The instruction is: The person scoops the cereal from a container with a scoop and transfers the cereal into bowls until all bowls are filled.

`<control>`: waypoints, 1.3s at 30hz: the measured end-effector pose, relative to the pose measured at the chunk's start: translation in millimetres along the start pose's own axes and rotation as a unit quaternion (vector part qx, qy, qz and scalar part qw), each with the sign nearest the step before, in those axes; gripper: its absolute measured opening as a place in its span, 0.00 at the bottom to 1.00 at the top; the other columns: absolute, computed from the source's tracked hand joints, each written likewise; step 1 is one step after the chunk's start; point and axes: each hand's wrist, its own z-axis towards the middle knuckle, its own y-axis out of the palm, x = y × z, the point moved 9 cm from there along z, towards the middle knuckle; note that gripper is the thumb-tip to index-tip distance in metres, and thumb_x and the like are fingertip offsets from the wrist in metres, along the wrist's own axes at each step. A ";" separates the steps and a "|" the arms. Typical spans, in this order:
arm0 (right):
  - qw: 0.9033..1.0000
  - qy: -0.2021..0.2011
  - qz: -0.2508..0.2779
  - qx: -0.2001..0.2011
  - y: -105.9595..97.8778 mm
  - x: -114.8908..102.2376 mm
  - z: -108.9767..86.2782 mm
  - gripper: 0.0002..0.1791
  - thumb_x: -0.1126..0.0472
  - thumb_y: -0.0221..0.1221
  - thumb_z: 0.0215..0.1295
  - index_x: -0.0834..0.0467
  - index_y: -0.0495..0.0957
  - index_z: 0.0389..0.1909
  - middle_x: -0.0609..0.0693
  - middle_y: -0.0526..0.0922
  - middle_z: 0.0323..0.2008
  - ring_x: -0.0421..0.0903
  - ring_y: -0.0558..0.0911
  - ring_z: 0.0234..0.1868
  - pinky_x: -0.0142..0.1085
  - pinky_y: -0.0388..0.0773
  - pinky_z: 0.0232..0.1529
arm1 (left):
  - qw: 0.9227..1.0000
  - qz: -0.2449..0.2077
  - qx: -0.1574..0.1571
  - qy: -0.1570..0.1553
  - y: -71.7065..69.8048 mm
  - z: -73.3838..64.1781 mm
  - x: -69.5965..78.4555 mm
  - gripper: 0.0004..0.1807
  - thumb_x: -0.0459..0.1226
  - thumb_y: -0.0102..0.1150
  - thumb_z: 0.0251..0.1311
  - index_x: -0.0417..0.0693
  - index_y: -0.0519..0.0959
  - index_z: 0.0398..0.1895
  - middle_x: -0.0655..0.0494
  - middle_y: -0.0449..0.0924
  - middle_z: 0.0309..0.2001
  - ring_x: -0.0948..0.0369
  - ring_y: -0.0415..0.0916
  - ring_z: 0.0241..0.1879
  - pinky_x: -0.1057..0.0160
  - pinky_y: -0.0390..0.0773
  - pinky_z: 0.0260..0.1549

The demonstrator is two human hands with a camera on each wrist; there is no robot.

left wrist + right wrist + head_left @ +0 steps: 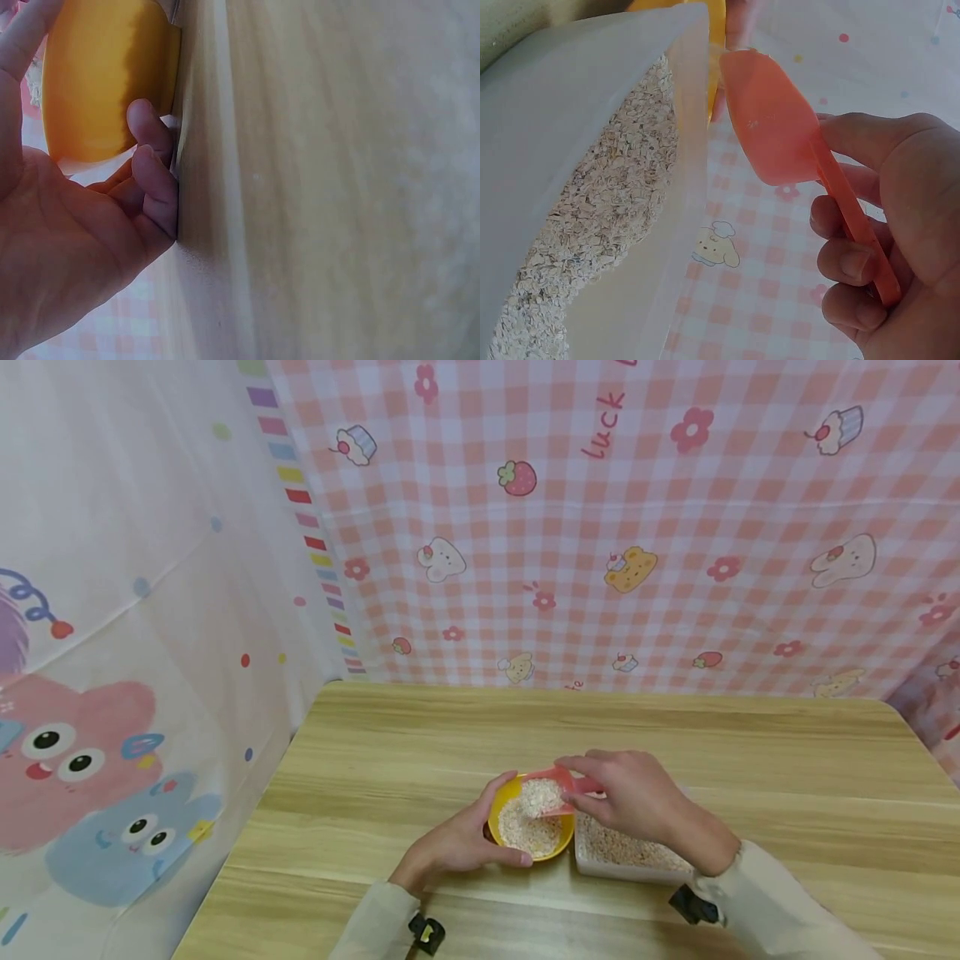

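Observation:
My right hand (637, 795) grips the handle of a pinkish-red scoop (772, 124), its fingers curled round it in the right wrist view. Rolled oats (542, 795) fill the scoop, which is tilted over a yellow bowl (94, 75). More oats (525, 833) lie inside this bowl, directly below the scoop's lip. With thumb and fingers about the bowl's left side, my left hand (465, 842) holds it on the table. Close by on the right stands a translucent plastic container (633, 872) of oats (607, 180), partly hidden under my right forearm.
Everything stands on a wood-grain table (375, 760). A pink checked cloth (570, 527) hangs along its far edge, and a white cartoon-printed cloth (187, 610) hangs on the left. Each wrist wears a small black device, such as the left one (427, 933).

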 end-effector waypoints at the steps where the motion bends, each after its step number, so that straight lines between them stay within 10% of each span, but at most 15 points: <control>1: 1.000 0.000 -0.002 0.000 0.1 -0.1 0.2 0.20 0.52 0.67 0.62 0.54 0.83 0.53 0.50 0.88 0.40 0.39 0.83 0.29 0.35 0.79 0.28 | 1.000 -0.001 0.000 0.000 0.1 0.2 -0.1 0.61 0.52 0.77 0.47 0.72 0.44 0.78 0.54 0.58 0.74 0.53 0.58 0.71 0.40 0.54 0.70; 15: 0.999 -0.015 -0.046 0.023 -2.8 -1.8 2.6 0.19 0.54 0.69 0.59 0.54 0.84 0.51 0.46 0.82 0.27 0.31 0.65 0.17 0.26 0.64 0.18 | 1.000 0.006 0.004 -0.001 -0.2 0.4 -0.1 0.60 0.53 0.77 0.47 0.74 0.44 0.77 0.55 0.57 0.75 0.53 0.56 0.72 0.40 0.53 0.70; 39: 0.987 -0.071 -0.138 0.046 -11.9 -10.6 1.8 0.22 0.53 0.73 0.53 0.53 0.83 0.49 0.45 0.75 0.23 0.36 0.63 0.15 0.27 0.58 0.15 | 1.000 -0.004 0.008 -0.007 0.5 -0.3 -0.3 0.60 0.52 0.78 0.46 0.74 0.46 0.77 0.59 0.59 0.74 0.54 0.58 0.71 0.39 0.53 0.70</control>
